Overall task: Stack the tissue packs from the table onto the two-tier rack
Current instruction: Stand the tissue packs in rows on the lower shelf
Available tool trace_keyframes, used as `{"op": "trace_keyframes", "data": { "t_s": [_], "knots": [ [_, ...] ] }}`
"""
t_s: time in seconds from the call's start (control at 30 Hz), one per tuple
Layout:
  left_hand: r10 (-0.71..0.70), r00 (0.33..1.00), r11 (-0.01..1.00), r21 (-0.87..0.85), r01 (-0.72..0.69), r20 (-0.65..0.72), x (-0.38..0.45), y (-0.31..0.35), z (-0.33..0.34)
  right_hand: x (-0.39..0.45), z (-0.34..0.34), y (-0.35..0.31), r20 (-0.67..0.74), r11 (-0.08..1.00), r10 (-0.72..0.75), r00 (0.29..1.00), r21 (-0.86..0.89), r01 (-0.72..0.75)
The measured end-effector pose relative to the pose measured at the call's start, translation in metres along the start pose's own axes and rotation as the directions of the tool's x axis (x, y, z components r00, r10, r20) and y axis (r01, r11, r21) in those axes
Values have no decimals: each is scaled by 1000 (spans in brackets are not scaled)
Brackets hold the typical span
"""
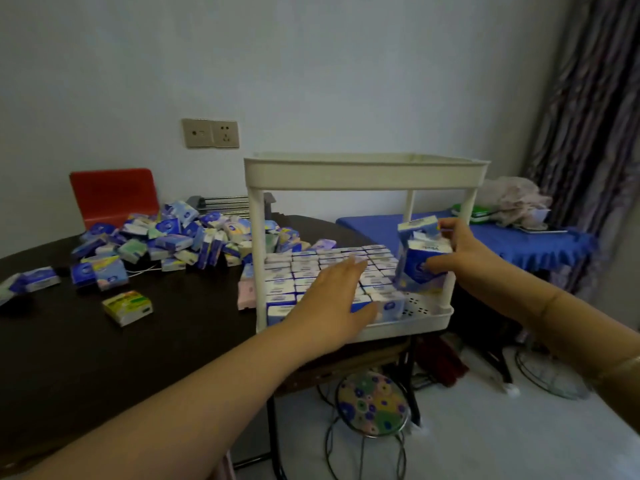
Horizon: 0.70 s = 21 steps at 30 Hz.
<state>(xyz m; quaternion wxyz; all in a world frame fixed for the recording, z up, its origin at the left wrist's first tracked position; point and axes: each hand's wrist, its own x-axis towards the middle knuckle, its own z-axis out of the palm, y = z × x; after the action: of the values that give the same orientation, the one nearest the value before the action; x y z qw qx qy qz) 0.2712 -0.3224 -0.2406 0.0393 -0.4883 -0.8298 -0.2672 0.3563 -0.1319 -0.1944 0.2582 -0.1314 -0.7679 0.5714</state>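
Holding a cluster of tissue packs [420, 258] in your right hand [460, 252] at the rack [367, 171]'s lower right side, your left hand [332, 299] lies flat, grip released, on the packed rows; loose packs [166, 237] cover the tabletop [86, 348].

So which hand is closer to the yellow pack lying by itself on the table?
Left. The left hand rests on the packs in the rack, right of the yellow pack. The right hand holds blue packs farther right.

Single head cam, looking forward and down, close over the table [86, 341] edge, rack [363, 174] straight ahead.
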Motion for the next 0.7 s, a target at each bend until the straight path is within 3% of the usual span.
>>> {"op": "trace_keyframes", "data": {
  "t_s": [0.2, 0.33, 0.47, 0.57, 0.7],
  "knots": [
    [-70, 987, 934, 357, 15, 142, 31, -20, 7, 14, -18, 37, 131, 927, 93, 987, -372, -38],
    [-153, 963, 905, 424, 46, 222, 36, -37, 13, 22, -6, 56, 158, 940, 114, 981, -336, -56],
    [-187, 945, 898, 436, 54, 268, 34, -52, 21, 28, -8, 77, 174, 963, 221, 960, -192, -187],
    [-167, 953, 900, 434, 43, 252, 34, -55, 23, 30, -12, 90, 261, 948, 278, 924, -227, -221],
    [-155, 958, 899, 437, 36, 241, 36, -57, 24, 34, -14, 87, 247, 902, 304, 920, -384, -195]
  ]
}}
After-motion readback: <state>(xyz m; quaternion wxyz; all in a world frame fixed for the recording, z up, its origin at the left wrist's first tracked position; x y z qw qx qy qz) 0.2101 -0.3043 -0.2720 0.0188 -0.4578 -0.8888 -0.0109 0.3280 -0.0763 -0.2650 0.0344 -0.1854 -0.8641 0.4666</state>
